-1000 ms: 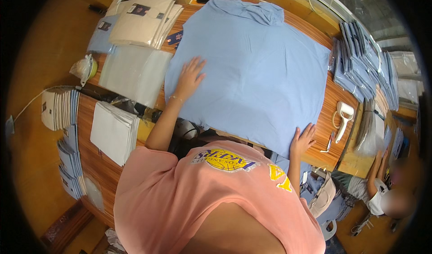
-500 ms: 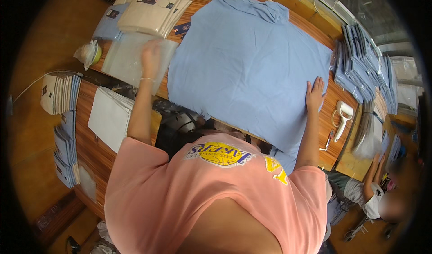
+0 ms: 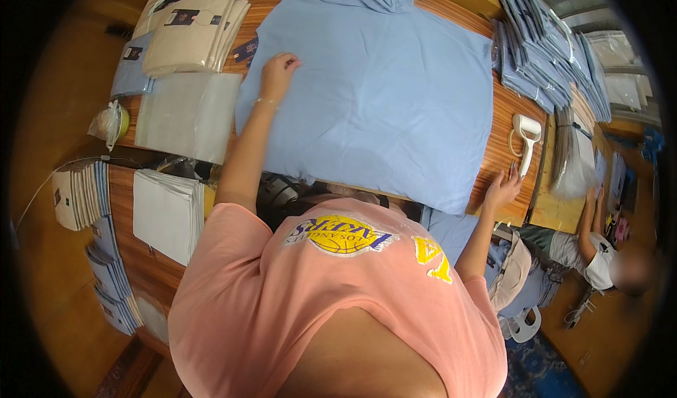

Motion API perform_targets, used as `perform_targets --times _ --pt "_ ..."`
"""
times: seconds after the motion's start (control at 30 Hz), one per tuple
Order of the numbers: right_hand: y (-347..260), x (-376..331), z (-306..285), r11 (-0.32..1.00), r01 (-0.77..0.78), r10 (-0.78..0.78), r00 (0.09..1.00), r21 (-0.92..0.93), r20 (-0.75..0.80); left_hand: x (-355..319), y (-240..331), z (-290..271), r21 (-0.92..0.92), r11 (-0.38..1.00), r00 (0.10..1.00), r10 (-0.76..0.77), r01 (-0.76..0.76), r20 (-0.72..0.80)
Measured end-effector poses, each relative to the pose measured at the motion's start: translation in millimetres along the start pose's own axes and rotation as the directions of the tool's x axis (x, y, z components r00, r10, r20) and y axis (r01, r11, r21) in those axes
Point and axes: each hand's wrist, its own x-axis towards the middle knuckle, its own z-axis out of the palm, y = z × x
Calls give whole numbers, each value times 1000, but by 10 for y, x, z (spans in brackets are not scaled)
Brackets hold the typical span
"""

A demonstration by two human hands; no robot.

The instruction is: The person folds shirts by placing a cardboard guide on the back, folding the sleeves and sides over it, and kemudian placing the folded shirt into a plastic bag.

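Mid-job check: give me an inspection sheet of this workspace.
Surface: wood-grain table, largely covered.
Job's things: light-blue garment, spread out, far end bunched.
Clutter: white lint roller at right; clear plastic bags, bagged beige garments and white sheets at left; bagged blue garments far right.
Hands: left hand at the garment's left part, fingers curled, contact unclear; right hand by the roller's handle, grip unclear.
Cables: thin white cord, far left.
Surroundings: another person, right.

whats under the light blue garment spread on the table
The light blue garment lies on a wood-grain tabletop, which shows beyond its right side. Directly beneath, the garment covers everything, so anything else there cannot be seen.
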Motion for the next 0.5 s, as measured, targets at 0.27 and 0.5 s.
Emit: perform_targets --times 0.27,0.5 --pt "372 -241 30 974 -137 159 980 -179 119 70 -129 -116 -307 926 975 -222 221 33" --pt "72 69 -41 996 -88 89 995 20 -40 -542 402 -1397 -180 899 387 12 399 922"
